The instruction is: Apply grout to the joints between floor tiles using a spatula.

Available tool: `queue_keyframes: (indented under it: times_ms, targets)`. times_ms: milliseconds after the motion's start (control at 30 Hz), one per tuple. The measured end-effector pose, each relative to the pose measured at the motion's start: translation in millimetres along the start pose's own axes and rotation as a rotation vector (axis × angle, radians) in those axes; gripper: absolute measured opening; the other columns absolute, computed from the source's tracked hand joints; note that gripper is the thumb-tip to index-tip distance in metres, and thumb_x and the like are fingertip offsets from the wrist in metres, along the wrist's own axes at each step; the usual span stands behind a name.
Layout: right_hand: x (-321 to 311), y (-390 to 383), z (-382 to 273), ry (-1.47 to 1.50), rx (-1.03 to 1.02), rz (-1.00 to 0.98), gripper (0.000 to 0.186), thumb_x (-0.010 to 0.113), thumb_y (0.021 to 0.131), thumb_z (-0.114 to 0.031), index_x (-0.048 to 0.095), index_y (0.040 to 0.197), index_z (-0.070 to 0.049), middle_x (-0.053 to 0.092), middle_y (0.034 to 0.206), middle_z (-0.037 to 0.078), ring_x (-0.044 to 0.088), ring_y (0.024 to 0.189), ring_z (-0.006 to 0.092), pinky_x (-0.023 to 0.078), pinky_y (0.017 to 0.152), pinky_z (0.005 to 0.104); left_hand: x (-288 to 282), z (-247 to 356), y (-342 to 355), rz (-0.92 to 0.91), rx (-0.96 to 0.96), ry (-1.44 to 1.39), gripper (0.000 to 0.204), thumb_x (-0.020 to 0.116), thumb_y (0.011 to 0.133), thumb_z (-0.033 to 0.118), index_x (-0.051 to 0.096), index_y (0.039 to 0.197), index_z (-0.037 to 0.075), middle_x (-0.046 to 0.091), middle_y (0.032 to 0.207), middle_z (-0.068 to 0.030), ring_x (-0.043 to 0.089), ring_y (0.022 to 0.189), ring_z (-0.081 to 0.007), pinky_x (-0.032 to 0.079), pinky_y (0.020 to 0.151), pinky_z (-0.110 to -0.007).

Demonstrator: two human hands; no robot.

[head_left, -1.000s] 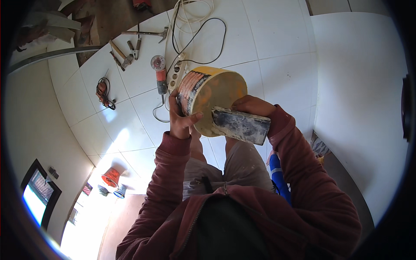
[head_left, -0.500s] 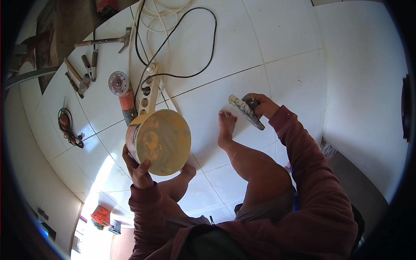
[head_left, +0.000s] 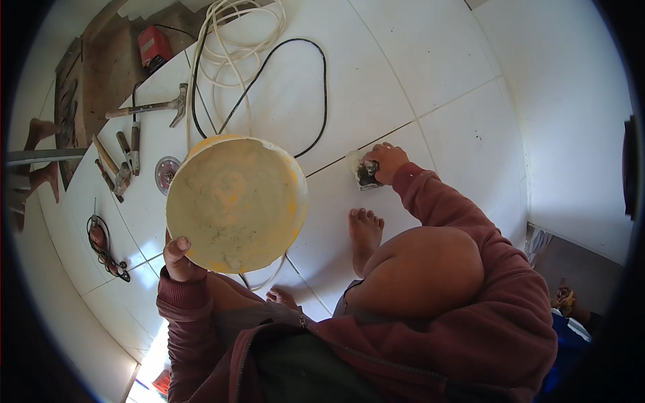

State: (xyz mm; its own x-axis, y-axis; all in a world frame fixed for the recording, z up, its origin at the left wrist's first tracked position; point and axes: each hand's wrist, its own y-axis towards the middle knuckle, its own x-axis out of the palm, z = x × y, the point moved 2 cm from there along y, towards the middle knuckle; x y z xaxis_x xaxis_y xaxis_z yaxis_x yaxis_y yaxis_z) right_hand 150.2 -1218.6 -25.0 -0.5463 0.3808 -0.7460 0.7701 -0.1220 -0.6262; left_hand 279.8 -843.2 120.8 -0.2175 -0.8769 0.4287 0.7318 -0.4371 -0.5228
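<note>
My left hand [head_left: 178,258] is closed on the edge of a yellow round bucket [head_left: 235,201], thumb on its lower left rim. The bucket is tilted so its round face, coated with dried greyish residue, is toward me. My right hand [head_left: 388,163] is closed over the dark grip of a float [head_left: 366,171] caked with whitish material. The float is down at the white tiled floor [head_left: 430,60], beside a dark joint between tiles. Its underside is hidden.
Beyond the bucket lie an angle grinder's disc [head_left: 168,176], a coiled white cable [head_left: 232,50] and a black cord [head_left: 325,94]. Left are a claw hammer [head_left: 178,105], several hand tools, and a corded tool [head_left: 99,235]. A red box [head_left: 155,46] stands farther back. Another person's feet [head_left: 44,134] show far left.
My right hand has brought the float down and farther forward to the floor. The bucket has come closer to me and covers the power strip and most of the grinder. My legs have shifted.
</note>
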Motion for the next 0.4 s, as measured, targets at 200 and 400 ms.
queue_keyframes:
  times_ms: [200, 400]
  targets:
    - [-7, 4, 0, 0.045, 0.099, 0.085, 0.037, 0.055, 0.064, -0.009, 0.062, 0.096, -0.027, 0.056, 0.097, 0.002, 0.049, 0.104, 0.0223, 0.041, 0.083, 0.0390, 36, -11, 4, -0.053, 0.109, 0.148, 0.082, 0.063, 0.061, 0.033, 0.029, 0.129, 0.002, 0.042, 0.122, -0.0138, 0.044, 0.111, -0.0281, 0.040, 0.090, -0.039]
    - [-18, -1, 19, 0.067, 0.224, 0.196, 0.038, 0.055, 0.066, -0.010, 0.060, 0.099, -0.028, 0.053, 0.103, 0.001, 0.045, 0.109, 0.0220, 0.038, 0.084, 0.0393, 30, -57, 0, 0.035, -0.003, 0.223, 0.090, 0.070, 0.053, 0.032, 0.029, 0.128, 0.005, 0.040, 0.122, -0.0119, 0.039, 0.114, -0.0251, 0.029, 0.099, -0.038]
